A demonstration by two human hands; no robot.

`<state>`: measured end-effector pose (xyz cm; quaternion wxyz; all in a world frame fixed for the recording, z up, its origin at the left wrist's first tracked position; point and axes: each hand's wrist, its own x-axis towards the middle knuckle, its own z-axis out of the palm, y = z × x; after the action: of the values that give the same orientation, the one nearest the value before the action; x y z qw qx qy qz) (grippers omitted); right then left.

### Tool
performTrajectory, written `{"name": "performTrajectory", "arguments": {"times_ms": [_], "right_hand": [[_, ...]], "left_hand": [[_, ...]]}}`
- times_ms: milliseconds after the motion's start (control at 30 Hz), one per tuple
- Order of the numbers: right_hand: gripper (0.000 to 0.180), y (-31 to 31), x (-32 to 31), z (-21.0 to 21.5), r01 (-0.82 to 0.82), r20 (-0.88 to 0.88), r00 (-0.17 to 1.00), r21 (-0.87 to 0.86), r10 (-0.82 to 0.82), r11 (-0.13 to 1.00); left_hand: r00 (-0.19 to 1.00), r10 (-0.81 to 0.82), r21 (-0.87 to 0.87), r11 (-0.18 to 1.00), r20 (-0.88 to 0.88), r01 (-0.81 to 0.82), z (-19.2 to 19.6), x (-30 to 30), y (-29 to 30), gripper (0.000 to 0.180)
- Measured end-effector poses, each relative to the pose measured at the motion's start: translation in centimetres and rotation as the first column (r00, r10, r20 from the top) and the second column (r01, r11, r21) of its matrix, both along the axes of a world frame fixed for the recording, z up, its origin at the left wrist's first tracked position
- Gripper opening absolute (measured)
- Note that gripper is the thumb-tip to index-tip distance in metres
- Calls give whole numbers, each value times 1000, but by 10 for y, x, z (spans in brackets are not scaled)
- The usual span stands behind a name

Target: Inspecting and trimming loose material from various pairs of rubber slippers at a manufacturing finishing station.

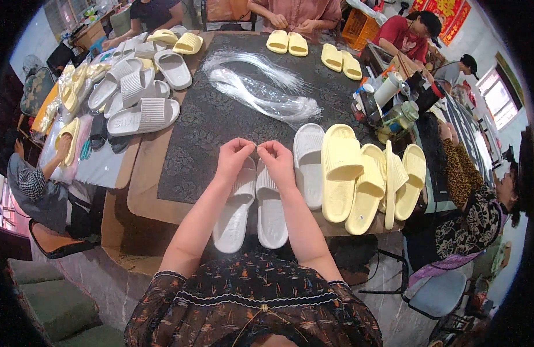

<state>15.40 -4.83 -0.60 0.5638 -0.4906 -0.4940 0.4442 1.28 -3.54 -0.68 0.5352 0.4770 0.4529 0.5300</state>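
Two grey slide slippers lie side by side at the table edge in front of me, a left grey slipper (229,222) and a right grey slipper (271,222). Over their straps my left hand (237,157) and my right hand (277,163) meet, thumbs and forefingers pinched close together. Whatever is between the fingertips is too small to make out. Just right of my right hand stands another grey slipper (309,173). Beyond it several yellow slippers (339,194) line the table edge. Ahead of my hands lies a bundle of clear thin plastic strands (249,87).
A pile of grey slippers (142,115) covers the table's left side. Yellow pairs (287,43) sit at the far edge. Jars and bottles (400,118) crowd the right side. Several people sit around the table, one (475,214) close at right. A dark patterned mat (197,139) covers the table.
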Motion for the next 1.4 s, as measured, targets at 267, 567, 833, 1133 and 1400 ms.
{"name": "performTrajectory", "arguments": {"times_ms": [267, 567, 833, 1133, 1400], "right_hand": [[10, -1, 0, 1, -13, -38, 999, -11, 13, 1000], [9, -1, 1, 3, 20, 21, 1000, 14, -20, 1000], [9, -1, 0, 3, 31, 95, 995, 40, -35, 999], [9, -2, -1, 5, -18, 16, 1000, -7, 18, 1000], [10, 0, 0, 2, -9, 69, 998, -29, 11, 1000]], "left_hand": [[1000, -14, 6, 1000, -24, 14, -3, -2, 3, 14], [1000, -19, -11, 1000, -3, 19, 2, -2, 3, 14], [998, 61, 47, 997, 12, -61, -1, 2, 1, 13], [991, 125, 74, 990, -51, -122, -4, 1, 2, 14], [997, 70, 44, 997, -16, -70, 1, 3, 0, 14]]}}
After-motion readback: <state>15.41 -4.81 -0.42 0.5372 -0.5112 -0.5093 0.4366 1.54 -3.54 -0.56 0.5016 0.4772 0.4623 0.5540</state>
